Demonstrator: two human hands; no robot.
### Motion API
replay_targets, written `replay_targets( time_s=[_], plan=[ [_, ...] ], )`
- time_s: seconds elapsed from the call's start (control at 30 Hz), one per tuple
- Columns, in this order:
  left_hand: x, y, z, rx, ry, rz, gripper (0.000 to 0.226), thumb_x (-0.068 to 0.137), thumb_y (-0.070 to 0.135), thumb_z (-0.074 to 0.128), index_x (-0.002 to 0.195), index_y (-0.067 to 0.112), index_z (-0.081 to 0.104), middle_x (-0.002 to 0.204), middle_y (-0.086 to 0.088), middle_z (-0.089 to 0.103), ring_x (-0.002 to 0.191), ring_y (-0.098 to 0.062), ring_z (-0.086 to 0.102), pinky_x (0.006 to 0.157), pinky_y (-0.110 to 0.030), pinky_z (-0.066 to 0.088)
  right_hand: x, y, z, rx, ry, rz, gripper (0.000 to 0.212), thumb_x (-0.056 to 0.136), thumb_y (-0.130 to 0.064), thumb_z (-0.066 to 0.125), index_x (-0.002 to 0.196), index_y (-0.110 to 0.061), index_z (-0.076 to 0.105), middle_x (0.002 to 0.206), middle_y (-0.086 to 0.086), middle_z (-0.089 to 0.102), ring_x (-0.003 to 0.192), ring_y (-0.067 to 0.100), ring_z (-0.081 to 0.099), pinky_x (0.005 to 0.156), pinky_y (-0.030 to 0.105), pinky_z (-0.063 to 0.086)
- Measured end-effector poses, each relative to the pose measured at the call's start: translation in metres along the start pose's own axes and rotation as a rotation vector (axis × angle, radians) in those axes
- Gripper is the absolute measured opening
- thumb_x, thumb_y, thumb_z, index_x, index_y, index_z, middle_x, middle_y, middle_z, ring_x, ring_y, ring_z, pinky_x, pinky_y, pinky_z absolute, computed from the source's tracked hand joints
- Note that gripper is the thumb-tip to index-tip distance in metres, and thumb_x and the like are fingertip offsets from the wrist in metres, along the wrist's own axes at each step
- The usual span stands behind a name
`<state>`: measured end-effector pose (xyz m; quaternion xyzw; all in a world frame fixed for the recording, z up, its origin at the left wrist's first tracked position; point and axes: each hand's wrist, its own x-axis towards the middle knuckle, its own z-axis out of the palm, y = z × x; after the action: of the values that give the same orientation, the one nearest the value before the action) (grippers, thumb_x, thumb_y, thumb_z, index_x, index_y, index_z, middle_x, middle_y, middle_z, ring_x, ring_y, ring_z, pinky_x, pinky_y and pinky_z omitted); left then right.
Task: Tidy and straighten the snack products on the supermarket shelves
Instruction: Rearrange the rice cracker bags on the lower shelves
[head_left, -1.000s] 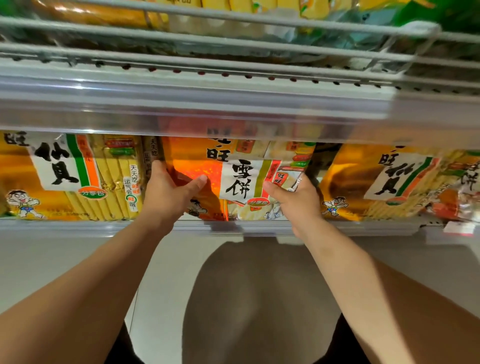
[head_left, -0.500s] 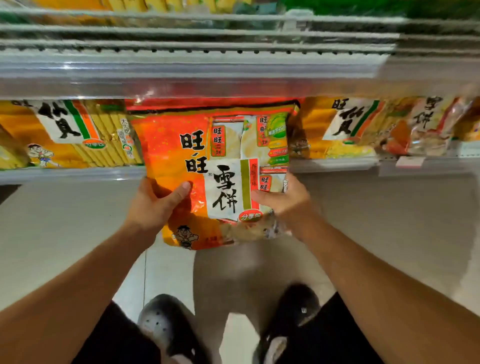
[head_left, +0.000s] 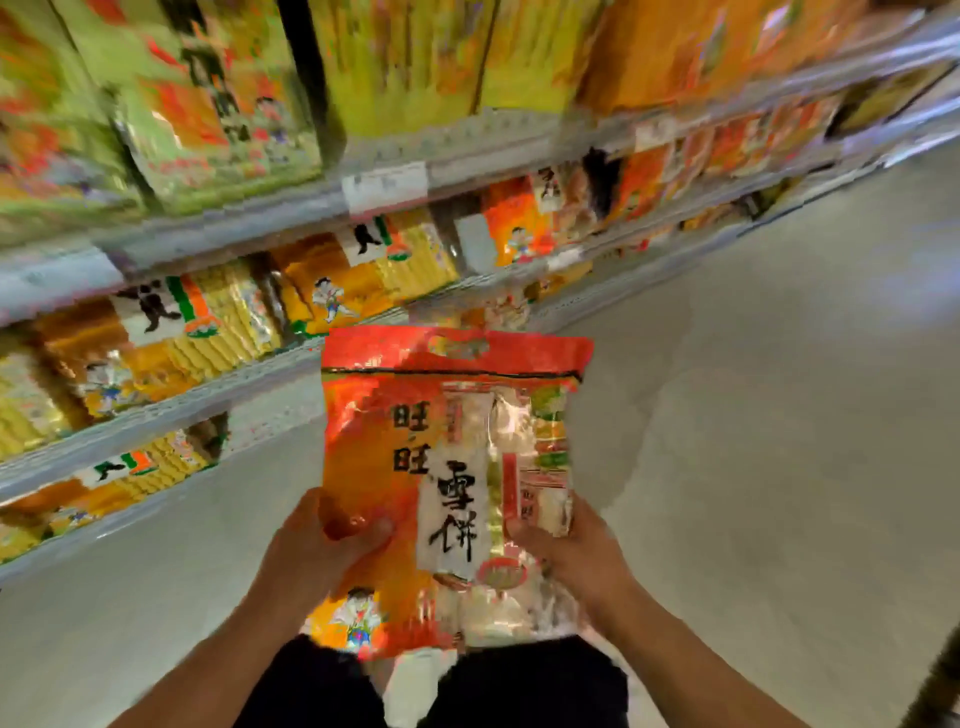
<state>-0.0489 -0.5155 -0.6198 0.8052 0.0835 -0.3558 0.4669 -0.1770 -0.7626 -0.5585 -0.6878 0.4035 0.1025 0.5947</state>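
The long grey metal shelves (head_left: 291, 218) ran in tiers from the lower left to the upper right, and they carried rows of yellow and orange plastic snack bags (head_left: 332, 291) that stood upright with the printed faces to the aisle, probably so that a buyer could read them. The picture was blurred, so small labels could not be read. To the right of the shelves lay the pale grey smooth floor (head_left: 753, 415).

In front of the shelves, apart from them and over the floor, was the large red and orange plastic bag of rice crackers (head_left: 447, 483). It was held upright with the red sealed top edge toward the shelves and the front face to the person. It touched no shelf.

The left hand (head_left: 322, 545) grasped the lower left part of this bag, with the thumb pressed on the front. The right hand (head_left: 576, 551) grasped the lower right edge in the same way. I judge that both hands took it low and at the two sides to keep the loose bag flat and straight, ready to be set back on the shelves in a proper row.
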Motion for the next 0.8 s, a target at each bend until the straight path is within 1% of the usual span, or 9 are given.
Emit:
replay_targets(
  time_s=[0.07,0.17,0.23,0.3,0.4,0.5,0.57,0.67,0.8],
  plan=[
    [-0.019,0.046,0.000,0.052,-0.066,0.143,0.068,0.044,0.066,0.083,0.089,0.025,0.053,0.083,0.002,0.067,0.076,-0.022,0.067,0.064,-0.043,0.054,-0.040,-0.013,-0.020,0.074,0.133,-0.033,0.042,0.073,-0.047,0.080,0.110,-0.036,0.064,0.096,-0.010,0.075,0.085,0.012,0.072,0.069,0.027,0.058],
    [-0.048,0.103,0.009,0.160,-0.151,0.328,0.064,0.052,0.069,0.081,0.096,0.030,0.053,0.090,0.014,0.066,0.080,-0.007,0.064,0.060,-0.029,0.045,-0.088,-0.015,-0.041,0.185,0.285,-0.050,0.047,0.074,-0.050,0.078,0.113,-0.029,0.065,0.101,-0.007,0.075,0.092,0.014,0.071,0.087,0.042,0.055],
    [-0.062,0.131,0.019,0.204,-0.188,0.419,0.060,0.056,0.066,0.081,0.099,0.035,0.053,0.094,0.019,0.064,0.086,-0.003,0.062,0.064,-0.027,0.046,-0.109,-0.012,-0.054,0.261,0.327,-0.075,0.043,0.075,-0.049,0.077,0.112,-0.029,0.066,0.100,-0.006,0.075,0.092,0.016,0.072,0.088,0.047,0.055],
    [-0.076,0.154,0.036,0.232,-0.243,0.474,0.060,0.059,0.060,0.082,0.107,0.038,0.052,0.100,0.018,0.064,0.091,-0.006,0.063,0.074,-0.032,0.051,-0.125,-0.007,-0.068,0.321,0.366,-0.083,0.040,0.078,-0.046,0.076,0.113,-0.029,0.066,0.103,-0.003,0.075,0.093,0.019,0.072,0.089,0.049,0.054],
    [-0.092,0.179,0.069,0.287,-0.306,0.487,0.067,0.057,0.062,0.080,0.112,0.037,0.049,0.101,0.016,0.063,0.091,-0.010,0.064,0.082,-0.040,0.054,-0.137,0.005,-0.093,0.443,0.418,-0.077,0.034,0.079,-0.038,0.076,0.109,-0.025,0.067,0.099,0.001,0.076,0.090,0.023,0.073,0.088,0.051,0.054],
    [-0.102,0.194,0.106,0.330,-0.358,0.475,0.074,0.051,0.070,0.076,0.112,0.041,0.046,0.100,0.019,0.061,0.090,-0.007,0.063,0.085,-0.041,0.055,-0.143,0.017,-0.126,0.516,0.429,-0.062,0.041,0.074,-0.039,0.077,0.108,-0.020,0.066,0.096,0.005,0.076,0.087,0.027,0.073,0.086,0.051,0.055],
    [-0.107,0.204,0.134,0.357,-0.377,0.460,0.080,0.046,0.075,0.075,0.113,0.039,0.049,0.104,0.016,0.064,0.092,-0.008,0.064,0.086,-0.042,0.055,-0.143,0.027,-0.153,0.545,0.424,-0.047,0.043,0.072,-0.037,0.079,0.108,-0.018,0.066,0.096,0.007,0.076,0.086,0.028,0.073,0.085,0.052,0.055],
    [-0.109,0.220,0.182,0.367,-0.380,0.433,0.090,0.040,0.080,0.076,0.115,0.036,0.052,0.108,0.011,0.067,0.094,-0.012,0.066,0.087,-0.045,0.055,-0.136,0.041,-0.203,0.553,0.420,-0.026,0.050,0.066,-0.042,0.081,0.108,-0.019,0.065,0.093,0.005,0.076,0.085,0.026,0.074,0.083,0.049,0.056],
    [-0.110,0.240,0.242,0.378,-0.363,0.414,0.083,0.042,0.077,0.078,0.110,0.035,0.055,0.102,0.011,0.069,0.088,-0.010,0.068,0.082,-0.042,0.056,-0.119,0.058,-0.268,0.509,0.388,-0.018,0.055,0.062,-0.052,0.081,0.107,-0.024,0.067,0.096,0.001,0.076,0.086,0.023,0.074,0.086,0.047,0.055]
  ],
)
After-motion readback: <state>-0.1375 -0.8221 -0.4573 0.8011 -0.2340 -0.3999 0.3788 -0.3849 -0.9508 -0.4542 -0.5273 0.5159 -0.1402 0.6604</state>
